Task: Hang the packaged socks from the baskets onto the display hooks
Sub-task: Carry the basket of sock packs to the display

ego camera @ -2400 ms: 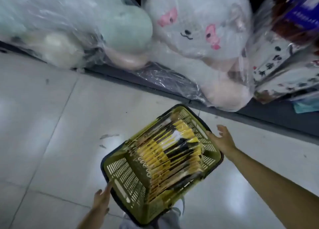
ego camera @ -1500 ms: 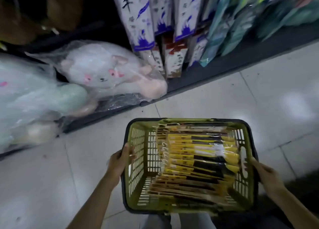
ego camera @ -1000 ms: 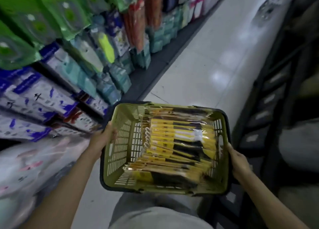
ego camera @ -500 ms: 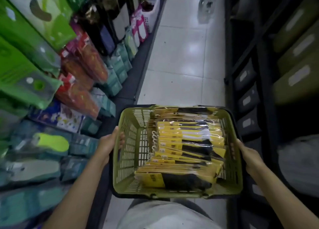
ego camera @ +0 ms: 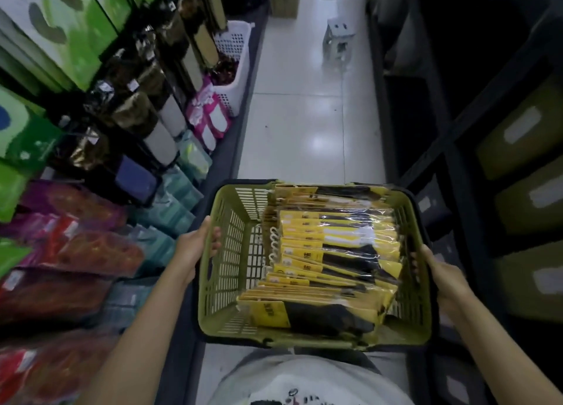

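Head view, shop aisle. An olive-green slatted basket (ego camera: 231, 252) with a dark rim is held level in front of the person's body, over the pale tiled floor (ego camera: 304, 124).

Left hand (ego camera: 195, 249): clamped on the basket's left rim, fingers curled over the edge with the tips showing inside the wall.

Right hand (ego camera: 441, 276): clamped on the right rim in the same way, fingers wrapped over the edge. Part of the grip is hidden by the rim.

Packaged socks (ego camera: 335, 252): all inside the basket, between the two hands, and touched by neither. They lie as an overlapping row of flat clear packs with yellow cards and mostly black socks, one pack showing white. The row sits toward the right wall, close beside the right hand's fingers. The white hanger hooks (ego camera: 274, 243) point left. A strip of bare basket floor separates them from the left wall and the left hand.

Surroundings: the left shelving (ego camera: 91, 252) carries bagged goods in red, teal, green and dark wrappers. A white perforated basket (ego camera: 234, 57) stands at the shelf foot farther along, and a small grey stool (ego camera: 338, 38) stands in the aisle beyond it. The right side is dark racking (ego camera: 457, 145) holding labelled bins (ego camera: 524, 136). No display hooks can be made out
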`<state>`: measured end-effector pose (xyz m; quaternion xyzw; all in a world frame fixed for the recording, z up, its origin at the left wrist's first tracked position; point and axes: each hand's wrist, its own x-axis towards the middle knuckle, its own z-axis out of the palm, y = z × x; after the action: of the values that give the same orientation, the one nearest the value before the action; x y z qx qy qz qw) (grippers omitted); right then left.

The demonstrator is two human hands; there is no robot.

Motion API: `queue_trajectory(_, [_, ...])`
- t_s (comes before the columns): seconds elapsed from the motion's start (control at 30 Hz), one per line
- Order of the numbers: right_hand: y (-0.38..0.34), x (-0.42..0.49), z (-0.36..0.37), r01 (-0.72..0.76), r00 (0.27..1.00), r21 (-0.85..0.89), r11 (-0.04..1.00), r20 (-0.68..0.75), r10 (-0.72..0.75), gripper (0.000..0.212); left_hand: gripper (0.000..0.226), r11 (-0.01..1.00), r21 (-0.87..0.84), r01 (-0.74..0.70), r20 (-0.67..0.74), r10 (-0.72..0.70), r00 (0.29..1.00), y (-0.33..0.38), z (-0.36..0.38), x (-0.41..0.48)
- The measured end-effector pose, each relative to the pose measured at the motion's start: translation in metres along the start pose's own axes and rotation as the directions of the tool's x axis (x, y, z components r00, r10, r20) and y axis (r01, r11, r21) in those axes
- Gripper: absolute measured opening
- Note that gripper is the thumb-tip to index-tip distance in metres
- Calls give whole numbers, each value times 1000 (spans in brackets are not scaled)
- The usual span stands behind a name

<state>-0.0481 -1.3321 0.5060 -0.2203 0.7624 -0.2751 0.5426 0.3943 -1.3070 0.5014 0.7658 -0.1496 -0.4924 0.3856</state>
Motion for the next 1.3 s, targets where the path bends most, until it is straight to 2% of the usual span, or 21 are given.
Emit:
queue_trajectory(0.3, [-221,150,66,79,997,-26,997,27,-78,36,39,998,-53,-24,-36,22,999,175,83,153])
queue_trajectory(0.5, [-340,252,116,24,999,11,1000,-21,-23,35,38,999,-27,-17,8,17,1000,301,150,283])
queue_trajectory(0.87, [-559,431,166,30,995,91,995,-96,-21,32,36,998,-8,-65,78,66,995,531,296,470])
queue_trajectory(1.3, [-841,661,232,88,995,20,996,-48,-87,32,37,993,-118,-11,-43,6,999,729,436,651])
